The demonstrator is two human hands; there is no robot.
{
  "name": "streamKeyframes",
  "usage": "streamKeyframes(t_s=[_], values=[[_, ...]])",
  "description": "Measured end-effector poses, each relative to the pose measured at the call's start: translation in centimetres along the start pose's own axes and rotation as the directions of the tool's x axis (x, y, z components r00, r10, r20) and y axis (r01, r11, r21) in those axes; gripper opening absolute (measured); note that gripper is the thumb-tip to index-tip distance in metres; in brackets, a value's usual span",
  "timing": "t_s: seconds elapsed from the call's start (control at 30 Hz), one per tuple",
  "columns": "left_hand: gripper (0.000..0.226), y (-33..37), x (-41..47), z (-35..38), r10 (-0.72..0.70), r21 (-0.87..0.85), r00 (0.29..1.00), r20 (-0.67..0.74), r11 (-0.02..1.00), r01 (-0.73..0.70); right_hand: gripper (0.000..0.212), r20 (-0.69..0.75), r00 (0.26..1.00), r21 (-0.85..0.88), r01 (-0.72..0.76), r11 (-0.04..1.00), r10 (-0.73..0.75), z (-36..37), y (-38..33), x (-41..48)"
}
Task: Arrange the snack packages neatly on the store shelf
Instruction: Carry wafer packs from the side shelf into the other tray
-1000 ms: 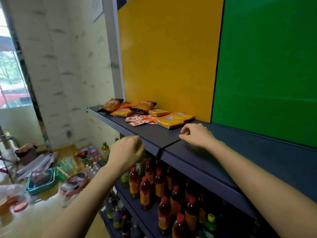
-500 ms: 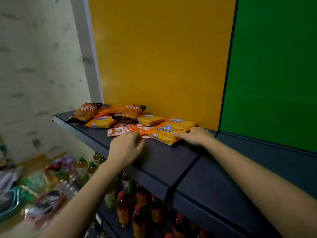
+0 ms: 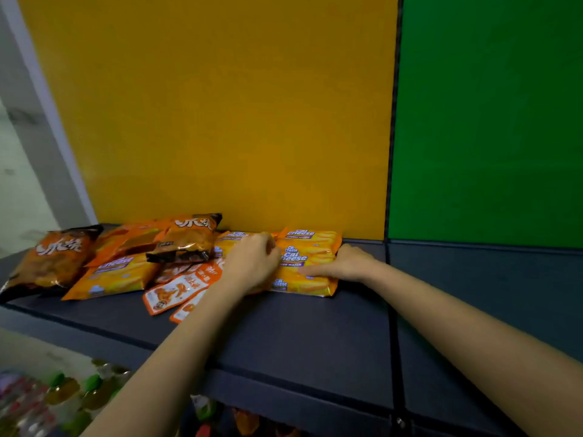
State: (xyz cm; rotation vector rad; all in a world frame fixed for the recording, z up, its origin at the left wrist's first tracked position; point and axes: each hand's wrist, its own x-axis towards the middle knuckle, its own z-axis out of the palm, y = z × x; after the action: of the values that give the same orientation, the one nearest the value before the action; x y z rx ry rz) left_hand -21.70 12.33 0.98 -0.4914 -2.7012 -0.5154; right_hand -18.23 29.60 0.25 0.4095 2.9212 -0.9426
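Your hands, left hand [image 3: 252,263] and right hand [image 3: 342,263], bracketed the cheese wafer pack [image 3: 307,263] on the shelf [image 3: 299,335], seemingly to square it; neither visibly gripped.

Big yellow back panel [image 3: 220,105] fills most of the view, green panel [image 3: 485,121] right beside it, pale marbled wall [image 3: 19,190] off to its left, dim light overall.

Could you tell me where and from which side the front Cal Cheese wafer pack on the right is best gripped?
Probably by its two short ends, one hand from each side. The Cal Cheese pack lies flat and long across the shelf, another pack behind it. The right hand already rests on its right end and the left hand covers its left end.
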Motion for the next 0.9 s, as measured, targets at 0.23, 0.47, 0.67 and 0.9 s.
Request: streamKeyframes(t_s=[0.23, 0.47, 0.67, 0.9], values=[[0.03, 0.0, 4.0, 1.3, 0.068, -0.132, 0.996, 0.053, 0.989, -0.061, 0.115, -0.036, 0.99, 0.381, -0.111, 0.918, 0.134, 0.2, -0.2, -1.4], [0.04, 0.8, 6.7, 2.2, 0.06, -0.096, 0.98, 0.192, 0.994, -0.042, 0.085, -0.131, 0.976, 0.536, -0.078, 0.84, 0.174, -1.5, 2.3, -3.4], [0.04, 1.5, 8.0, 3.5, 0.045, 0.011, 0.973, 0.228, 0.999, -0.049, 0.077, -0.259, 0.928, 0.643, -0.04, 0.764, 0.267, -3.4, 5.6, -5.7], [0.077, 2.2, 8.3, 5.1, -0.029, 0.063, 0.968, 0.25, 0.998, 0.014, 0.067, -0.358, 0.876, 0.718, 0.038, 0.695, 0.323, -3.3, 7.4, -6.8]])
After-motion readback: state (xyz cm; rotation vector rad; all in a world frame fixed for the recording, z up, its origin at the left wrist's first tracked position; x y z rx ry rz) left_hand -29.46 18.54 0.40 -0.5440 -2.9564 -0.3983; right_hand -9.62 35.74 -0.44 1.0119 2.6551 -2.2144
